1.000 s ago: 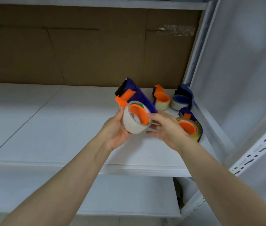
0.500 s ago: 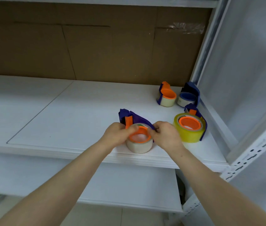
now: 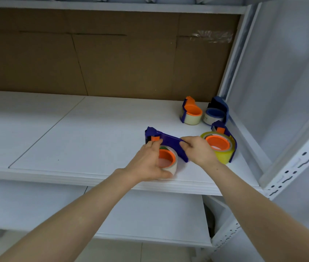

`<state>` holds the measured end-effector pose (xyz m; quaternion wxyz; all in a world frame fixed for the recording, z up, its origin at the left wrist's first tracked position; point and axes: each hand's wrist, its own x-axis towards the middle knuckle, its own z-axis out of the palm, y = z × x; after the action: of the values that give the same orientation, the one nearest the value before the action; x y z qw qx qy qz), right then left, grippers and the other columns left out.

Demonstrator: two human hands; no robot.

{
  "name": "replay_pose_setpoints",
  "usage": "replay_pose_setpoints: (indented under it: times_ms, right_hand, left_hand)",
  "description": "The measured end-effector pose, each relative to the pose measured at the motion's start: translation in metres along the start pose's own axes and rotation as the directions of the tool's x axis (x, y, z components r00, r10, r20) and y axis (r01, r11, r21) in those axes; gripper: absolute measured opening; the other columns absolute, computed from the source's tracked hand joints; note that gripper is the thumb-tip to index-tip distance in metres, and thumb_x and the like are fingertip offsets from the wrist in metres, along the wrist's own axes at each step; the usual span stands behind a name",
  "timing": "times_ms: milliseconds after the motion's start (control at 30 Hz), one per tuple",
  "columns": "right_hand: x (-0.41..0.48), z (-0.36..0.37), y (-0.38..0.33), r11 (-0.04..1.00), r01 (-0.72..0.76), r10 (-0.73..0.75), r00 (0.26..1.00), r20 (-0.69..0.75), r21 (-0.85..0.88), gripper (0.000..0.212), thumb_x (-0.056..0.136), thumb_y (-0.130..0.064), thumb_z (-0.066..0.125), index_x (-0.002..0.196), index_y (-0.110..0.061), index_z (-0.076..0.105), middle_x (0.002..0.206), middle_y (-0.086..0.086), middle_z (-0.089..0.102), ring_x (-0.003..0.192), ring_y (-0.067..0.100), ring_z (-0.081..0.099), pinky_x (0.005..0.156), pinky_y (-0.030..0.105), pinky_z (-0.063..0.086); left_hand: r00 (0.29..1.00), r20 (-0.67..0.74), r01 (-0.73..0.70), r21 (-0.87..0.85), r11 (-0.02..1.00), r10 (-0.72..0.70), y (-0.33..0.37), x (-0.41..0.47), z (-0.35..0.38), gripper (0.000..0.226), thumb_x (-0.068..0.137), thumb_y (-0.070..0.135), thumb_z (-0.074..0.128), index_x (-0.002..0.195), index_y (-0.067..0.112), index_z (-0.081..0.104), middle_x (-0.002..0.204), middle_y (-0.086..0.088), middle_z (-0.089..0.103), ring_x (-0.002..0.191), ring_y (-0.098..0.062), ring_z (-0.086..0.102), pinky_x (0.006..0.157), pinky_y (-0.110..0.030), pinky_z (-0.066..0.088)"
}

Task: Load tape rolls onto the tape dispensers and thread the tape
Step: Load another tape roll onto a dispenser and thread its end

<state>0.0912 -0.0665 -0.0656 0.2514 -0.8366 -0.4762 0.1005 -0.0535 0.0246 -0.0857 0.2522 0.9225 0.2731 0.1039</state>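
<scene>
A blue tape dispenser (image 3: 170,141) with an orange hub (image 3: 167,157) lies on its side on the white shelf (image 3: 93,140), loaded with a whitish tape roll (image 3: 171,168). My left hand (image 3: 149,163) curls round the roll from the left, thumb at its front, fingers up by the small orange tab. My right hand (image 3: 197,151) pinches the dispenser's blue frame at its right end. To the right stands a second dispenser with a yellow roll (image 3: 220,148), partly hidden behind my right hand.
Two more loaded dispensers stand at the back right, one with an orange hub (image 3: 191,113) and one with a blue hub (image 3: 216,113). A brown cardboard panel (image 3: 112,59) backs the shelf. A white perforated upright (image 3: 291,167) borders the right side. A lower shelf (image 3: 140,214) lies below.
The dispenser with the whitish roll came down from mid-air onto the shelf and now lies flat there. Both hands stayed on it, the right one shifting onto the blue frame.
</scene>
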Motion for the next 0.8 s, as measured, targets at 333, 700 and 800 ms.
replay_pose_setpoints:
  times_ms: [333, 700, 800]
  right_hand:
    - [-0.005, -0.006, 0.015, 0.957, 0.017, -0.072, 0.98, -0.183, -0.29, 0.031, 0.083, -0.002, 0.047, 0.109, -0.011, 0.062, 0.09, 0.014, 0.068, 0.083, 0.033, 0.06, 0.054, 0.032, 0.04]
    - [0.018, -0.018, -0.027, 0.989, 0.133, -0.102, 0.932, -0.349, 0.064, 0.037, 0.086, -0.01, 0.054, 0.123, -0.014, 0.055, 0.125, 0.006, 0.055, 0.12, 0.028, 0.044, 0.09, 0.032, 0.042]
    - [0.008, -0.008, -0.074, 0.728, 0.245, -0.156, 0.969, -0.193, 0.641, 0.018, 0.086, -0.02, 0.063, 0.101, -0.031, 0.062, 0.096, -0.014, 0.064, 0.102, 0.014, 0.058, 0.077, 0.016, 0.043]
  left_hand:
    - [0.998, 0.013, 0.051, -0.713, 0.7, -0.059, 0.019, 0.011, -0.045, 0.095, 0.059, 0.009, 0.085, 0.142, 0.014, 0.037, 0.135, -0.001, 0.05, 0.119, -0.013, 0.05, 0.099, -0.026, 0.041]
    - [0.96, 0.082, 0.092, -0.995, 0.027, -0.269, 0.004, -0.006, -0.082, 0.04, 0.072, 0.031, 0.065, 0.111, 0.021, 0.059, 0.115, -0.008, 0.06, 0.103, -0.026, 0.061, 0.084, -0.039, 0.056]
    - [0.919, 0.092, 0.1, -0.995, 0.001, -0.384, -0.015, -0.018, -0.086, 0.055, 0.07, 0.035, 0.069, 0.121, 0.02, 0.055, 0.128, -0.014, 0.054, 0.107, -0.03, 0.057, 0.087, -0.041, 0.054]
